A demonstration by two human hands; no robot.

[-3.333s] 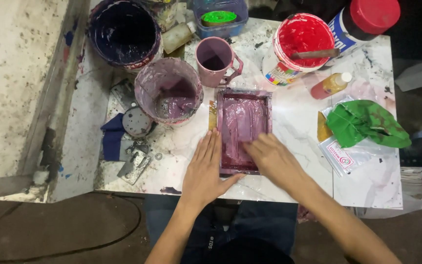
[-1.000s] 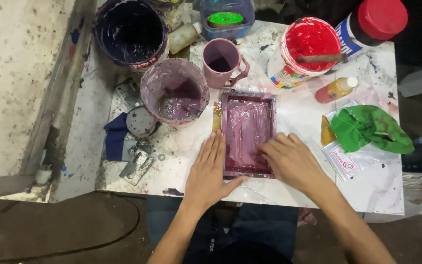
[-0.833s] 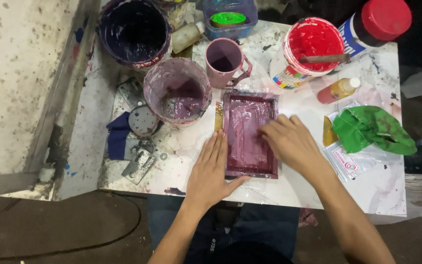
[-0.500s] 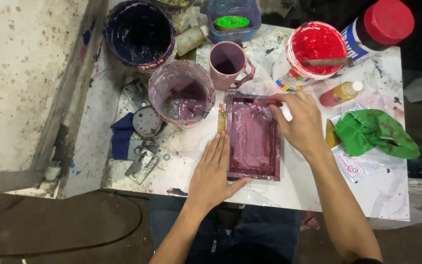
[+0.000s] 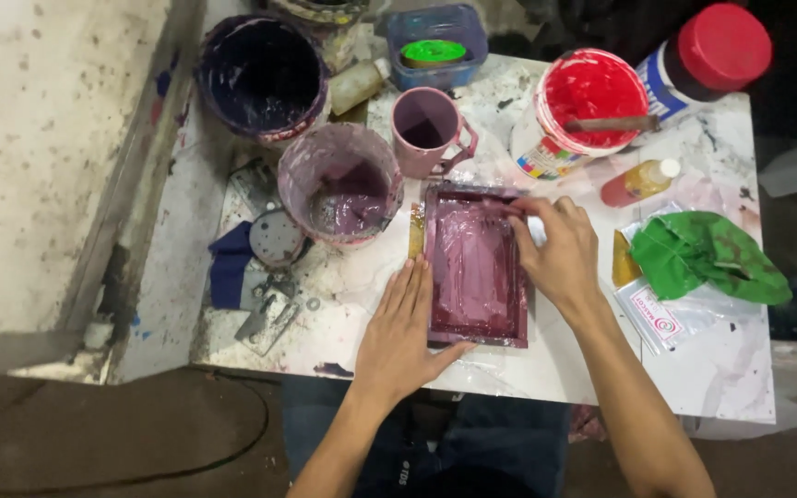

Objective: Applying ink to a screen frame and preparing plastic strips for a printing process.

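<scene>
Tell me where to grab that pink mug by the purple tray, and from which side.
Take the pink mug by its handle, which sticks out on the side facing the red paint bucket, towards the tray. Come in from there: the mug stands upright and open, its inside looks paint-stained, and buckets crowd its other side.

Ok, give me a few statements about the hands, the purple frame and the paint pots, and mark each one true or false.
1. The left hand lies flat along the left edge of the purple frame. True.
2. The right hand rests at the frame's near edge. False: it is at the far right corner, and whether it pinches something there cannot be told.
3. A stick lies across the red paint tub. True.
4. The pink mug stands right of the red tub. False: it stands left of it.
5. The green cloth lies inside the frame. False: it lies on the table, right of the right hand.
</scene>
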